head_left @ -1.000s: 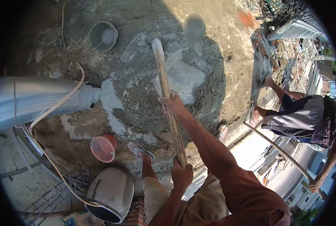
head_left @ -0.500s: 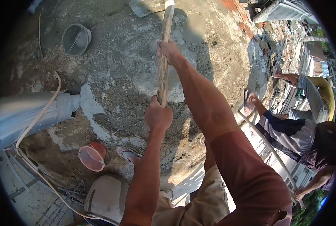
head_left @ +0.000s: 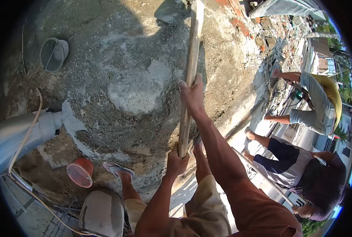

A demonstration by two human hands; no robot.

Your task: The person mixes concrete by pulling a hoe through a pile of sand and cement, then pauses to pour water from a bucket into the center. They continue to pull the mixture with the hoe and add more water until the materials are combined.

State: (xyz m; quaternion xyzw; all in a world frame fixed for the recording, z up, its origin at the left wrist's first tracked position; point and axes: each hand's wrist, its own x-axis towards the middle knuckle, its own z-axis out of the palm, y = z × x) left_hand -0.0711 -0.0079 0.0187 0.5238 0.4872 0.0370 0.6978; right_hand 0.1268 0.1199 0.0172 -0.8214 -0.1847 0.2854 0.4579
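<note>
Both my hands grip the long wooden handle (head_left: 190,51) of a hoe. My left hand (head_left: 177,162) is closed round the handle's near end, close to my legs. Farther up, my right hand (head_left: 193,95) wraps round the middle of the shaft. The hoe's grey blade (head_left: 170,12) lies at the far end, left of the shaft, partly in shadow. Below and left of the blade, a pale wet patch (head_left: 138,91) sits amid the grey gravelly mix (head_left: 116,122) on the ground.
A grey bucket (head_left: 54,54) stands at far left, an orange bucket (head_left: 80,173) nearer. A metal drum-like cylinder (head_left: 22,128) with a hose juts in from the left. At right, one person (head_left: 302,166) holds a pole; another (head_left: 322,98) bends over. Rubble (head_left: 271,35) lies beyond.
Both hands and the hoe handle have come back toward my body. The view has shifted, so the buckets sit farther left. The pale wet patch shows more fully.
</note>
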